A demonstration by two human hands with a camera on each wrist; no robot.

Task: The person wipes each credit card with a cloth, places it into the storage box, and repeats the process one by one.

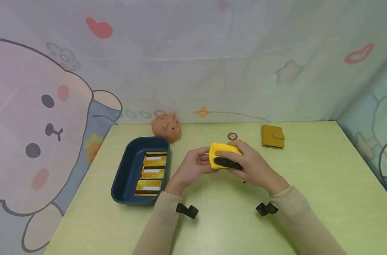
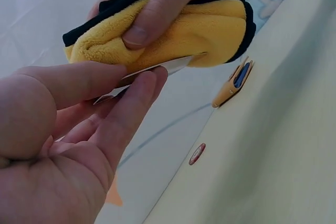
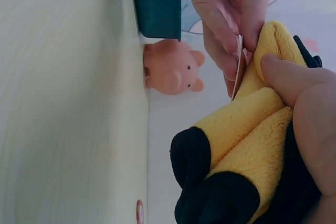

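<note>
My right hand (image 1: 255, 164) grips a folded yellow plush cloth (image 2: 210, 30) with black edging, thumb on one side and fingers on the other. Between thumb and fingers, my left hand (image 1: 195, 164) pinches a thin flat card (image 3: 239, 66), seen nearly edge-on in both wrist views. The cloth lies against the card's face, and much of the card is hidden behind it and my fingers. Both hands are raised over the middle of the table, close together. In the head view the cloth covers the card.
Left of my hands stands a dark blue tray (image 1: 118, 184) with three yellow cards (image 1: 152, 172) in a column. An orange piggy bank (image 1: 165, 129) sits behind it. Toward the back are a red-rimmed poker chip (image 1: 232, 136) and a mustard wallet (image 1: 272, 137). A printed curtain hangs behind the table.
</note>
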